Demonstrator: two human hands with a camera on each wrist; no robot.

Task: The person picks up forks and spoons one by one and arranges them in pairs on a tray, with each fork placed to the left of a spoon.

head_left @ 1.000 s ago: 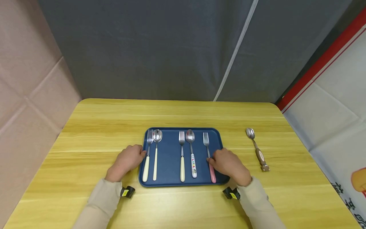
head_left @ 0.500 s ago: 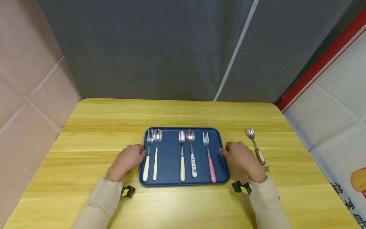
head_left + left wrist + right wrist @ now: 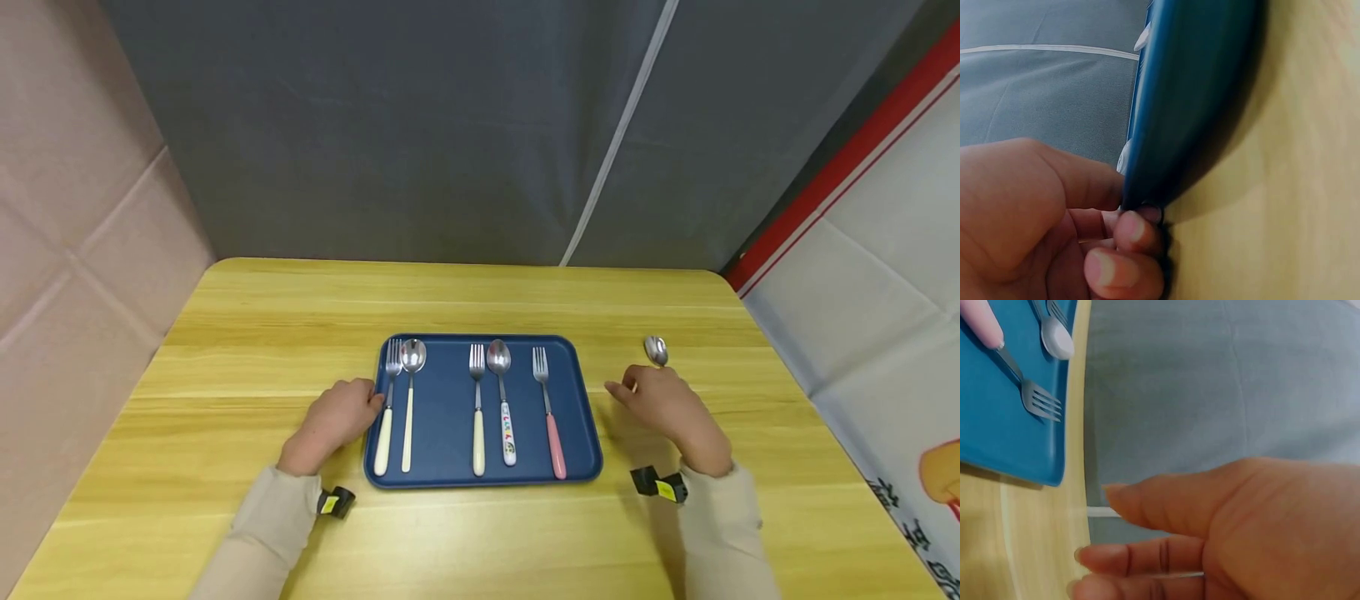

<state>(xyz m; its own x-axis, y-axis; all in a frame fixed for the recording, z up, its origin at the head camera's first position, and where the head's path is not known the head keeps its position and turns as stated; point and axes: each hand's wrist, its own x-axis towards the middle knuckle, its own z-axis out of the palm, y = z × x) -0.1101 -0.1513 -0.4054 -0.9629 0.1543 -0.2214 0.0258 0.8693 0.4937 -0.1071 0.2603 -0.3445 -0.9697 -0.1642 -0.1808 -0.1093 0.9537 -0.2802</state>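
Note:
A blue tray [image 3: 444, 417] lies on the table with forks and spoons in it. My left hand [image 3: 333, 421] pinches its left rim, thumb over the edge and fingers beneath it, as the left wrist view shows. To the right of the tray, my right hand [image 3: 671, 408] is held over the table with nothing between thumb and fingers [image 3: 1141, 556]. Just past it shows the metal bowl of a spoon [image 3: 656, 350]; the hand hides its handle. Nearest to this hand in the tray is the pink-handled fork [image 3: 553, 437].
Also in the tray are a cream-handled fork [image 3: 384, 433] and spoon [image 3: 408, 417] at the left, and another cream-handled fork [image 3: 478, 433] beside a spoon with a patterned handle [image 3: 507, 425]. A grey cloth [image 3: 375, 150] hangs behind the wooden table [image 3: 465, 542].
My right hand has let go of the pink-handled fork and moved right, off the tray, in front of the loose brown-handled spoon. My left hand has stayed at the tray's rim.

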